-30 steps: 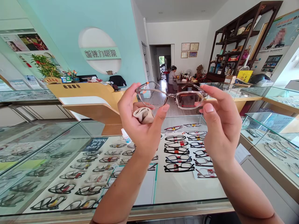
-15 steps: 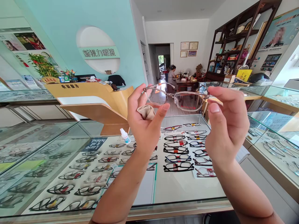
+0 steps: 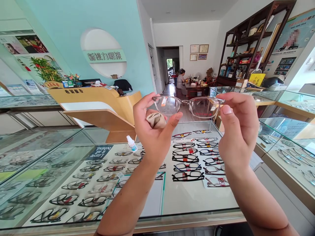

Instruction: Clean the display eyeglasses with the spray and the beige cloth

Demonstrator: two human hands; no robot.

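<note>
A pair of clear-framed eyeglasses (image 3: 184,102) is held up above the glass display counter, its lenses side by side and nearly level. My left hand (image 3: 154,131) grips the left end of the frame and also keeps a crumpled beige cloth (image 3: 156,120) in its palm. On the other side, my right hand (image 3: 237,127) pinches the right end of the frame between thumb and fingers. The temples are mostly hidden behind the lenses and fingers. A small white bottle (image 3: 132,143) stands on the counter, left of my left hand.
Rows of eyeglasses (image 3: 188,167) fill the display counter (image 3: 197,203) below my hands. A teal-edged white tray (image 3: 154,196) lies near my left forearm. Beyond are a wooden reception desk (image 3: 98,101), a seated person (image 3: 181,82) at a table and a dark shelf (image 3: 246,46).
The eyeglasses have turned from tilted to nearly level and shifted slightly right. The right end of the frame has come up a little. Both hands keep their hold.
</note>
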